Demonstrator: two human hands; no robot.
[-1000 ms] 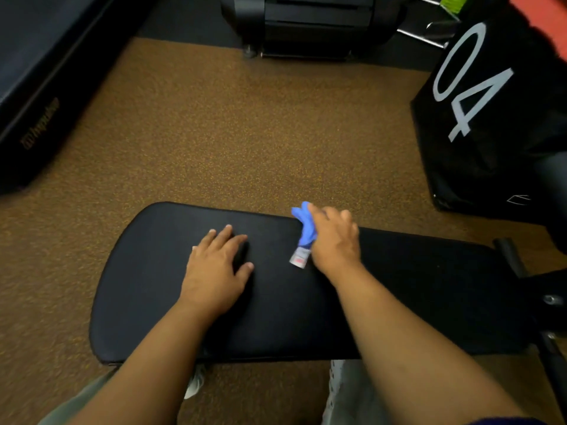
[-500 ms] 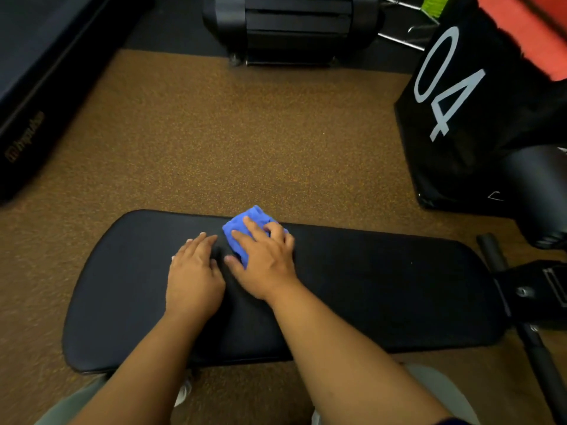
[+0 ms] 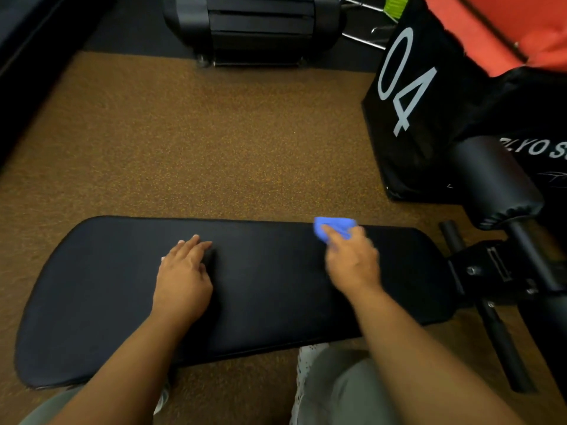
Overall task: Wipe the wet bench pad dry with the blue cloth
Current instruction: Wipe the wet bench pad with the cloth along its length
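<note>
Cloth (image 3: 335,226) sits at the far edge of the pad (image 3: 270,289), toward its right end, and your right hand (image 3: 352,261) is on top of it, fingers laid forward over the blue bundle and pressing it down. That hand is blurred, so you cannot tell from here whether the thumb curls under the cloth or simply lies beside it. Your left hand (image 3: 183,275) lies flat near the middle of the pad, fingers straight and close together, holding nothing, just bracing.

Now the advice. The cloth looks bunched small under your fingers; spread it wider if you can, because a flat cloth takes up more water per pass than a wad. Keep your palm weight over it, not just the fingertips, so it drags rather than skips. You are right at the far rim, so run along that edge, then bring each pass a little nearer to you, overlapping the last.

Wetness itself is hard to read on this black surface; no sheen shows clearly, so judge by feel and cover everything, including the rounded left end, which is well away from the cloth. The patch under your left palm needs wiping too, so lift that hand out of the way when you get there. Watch the right end: the bracket (image 3: 494,271) sits just beside the pad, and the cloth could snag there.
</note>
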